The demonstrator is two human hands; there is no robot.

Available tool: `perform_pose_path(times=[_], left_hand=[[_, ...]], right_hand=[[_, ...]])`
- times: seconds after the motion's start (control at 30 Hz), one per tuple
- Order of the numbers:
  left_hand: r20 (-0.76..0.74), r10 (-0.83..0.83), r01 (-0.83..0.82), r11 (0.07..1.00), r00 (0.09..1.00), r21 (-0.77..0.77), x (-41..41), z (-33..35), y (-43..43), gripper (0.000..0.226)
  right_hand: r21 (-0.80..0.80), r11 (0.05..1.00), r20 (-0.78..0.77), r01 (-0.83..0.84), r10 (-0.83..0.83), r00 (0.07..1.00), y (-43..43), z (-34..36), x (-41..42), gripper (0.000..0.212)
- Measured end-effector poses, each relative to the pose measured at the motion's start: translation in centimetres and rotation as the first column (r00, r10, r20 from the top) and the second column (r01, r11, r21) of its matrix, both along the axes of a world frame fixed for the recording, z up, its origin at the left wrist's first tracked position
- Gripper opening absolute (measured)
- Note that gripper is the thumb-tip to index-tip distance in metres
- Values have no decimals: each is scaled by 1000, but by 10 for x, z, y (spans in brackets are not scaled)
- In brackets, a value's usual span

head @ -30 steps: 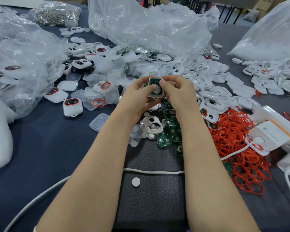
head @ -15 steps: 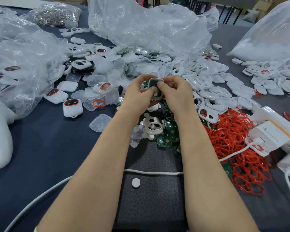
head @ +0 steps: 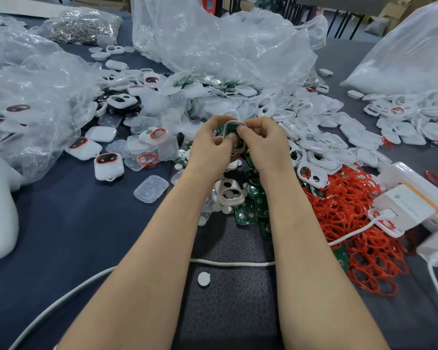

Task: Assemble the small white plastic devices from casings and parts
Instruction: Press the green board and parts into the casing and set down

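Pinching white casing [head: 235,128], left hand [head: 210,145] and right hand [head: 266,143], both grips holding it

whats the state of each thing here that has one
white casing, held above the table, green board inside
left hand, grips the white casing
right hand, pinches the white casing
finished device, closed, lying on the table
white charger, cable plugged in

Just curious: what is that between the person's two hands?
A white casing with a green board inside, pinched by left hand and right hand; head view.
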State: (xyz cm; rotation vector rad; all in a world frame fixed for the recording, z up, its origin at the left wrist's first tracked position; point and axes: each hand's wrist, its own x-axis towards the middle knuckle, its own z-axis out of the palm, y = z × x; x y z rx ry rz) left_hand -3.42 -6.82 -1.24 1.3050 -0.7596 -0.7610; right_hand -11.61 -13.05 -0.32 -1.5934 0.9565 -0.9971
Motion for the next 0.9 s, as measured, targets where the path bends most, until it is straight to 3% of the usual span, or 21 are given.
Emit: perform_pose_path(times=[0.17, 0.37, 0.63, 0.9], left_hand=[[9, -4, 4, 1000, 1000, 3, -2, -1, 0, 29], [52, -72, 70, 997, 996, 34, -2, -3, 0, 29], [154, 5, -5, 1000, 988, -4, -3, -3, -2, 32], [4, -10, 10, 1000, 1000, 3, -4, -1, -3, 29]], right_hand=[[-4, 996, -10, -89, 89, 996, -1, 1, -5, 8], [22, 998, -9, -61, 61, 998, -5, 0, -7, 7], [67, 998, 41, -12, 10, 999, -2, -1, -1, 7], [81, 997, 38, -9, 6, 999, -1, 4, -5, 9]])
